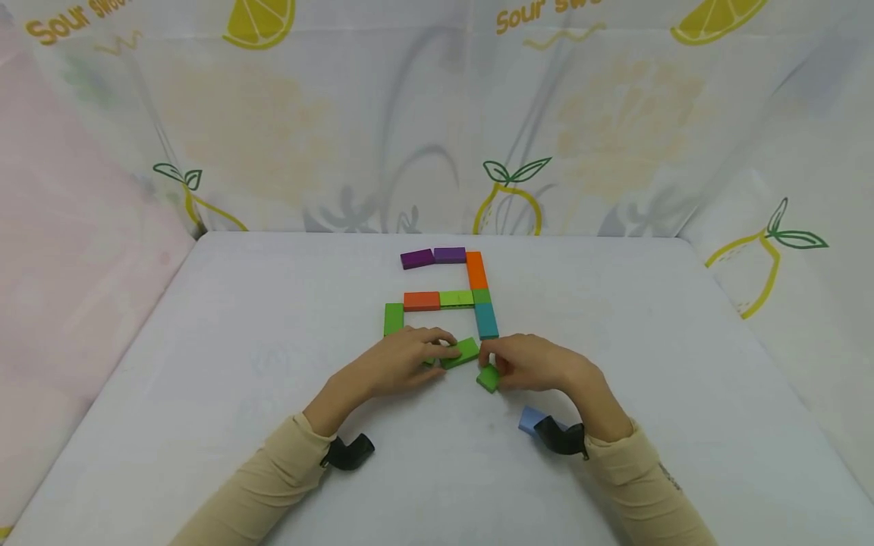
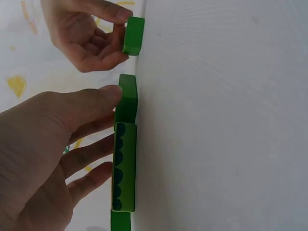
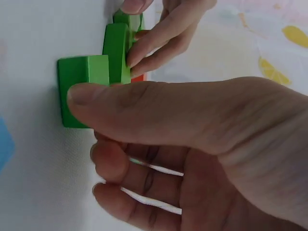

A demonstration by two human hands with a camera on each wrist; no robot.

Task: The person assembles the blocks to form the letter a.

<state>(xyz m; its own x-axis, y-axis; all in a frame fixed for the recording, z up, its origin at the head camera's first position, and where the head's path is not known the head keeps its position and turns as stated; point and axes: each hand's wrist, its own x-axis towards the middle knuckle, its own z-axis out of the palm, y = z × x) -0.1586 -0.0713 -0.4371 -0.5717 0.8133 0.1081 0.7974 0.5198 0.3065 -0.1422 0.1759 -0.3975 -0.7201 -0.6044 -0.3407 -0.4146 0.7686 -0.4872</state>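
Observation:
My left hand (image 1: 403,360) holds a long green block (image 1: 466,352) between thumb and fingers at the near side of a block outline; the block sits at a slant. A green block with dark scallops (image 2: 125,166) lies beside it, mostly covered by the hand in the head view. My right hand (image 1: 536,362) pinches a small green block (image 1: 488,378), tilted, just right of and nearer than the long one. In the right wrist view the thumb presses on this small block (image 3: 74,72). A teal block (image 1: 486,321) stands beyond the right fingertips.
Farther back, the outline continues with orange (image 1: 476,271), purple (image 1: 450,255), dark purple (image 1: 418,259), red-orange (image 1: 421,301), light green (image 1: 456,299) and green (image 1: 394,318) blocks. A blue block (image 1: 531,419) lies near the right wrist, partly behind the black wrist camera (image 1: 561,437).

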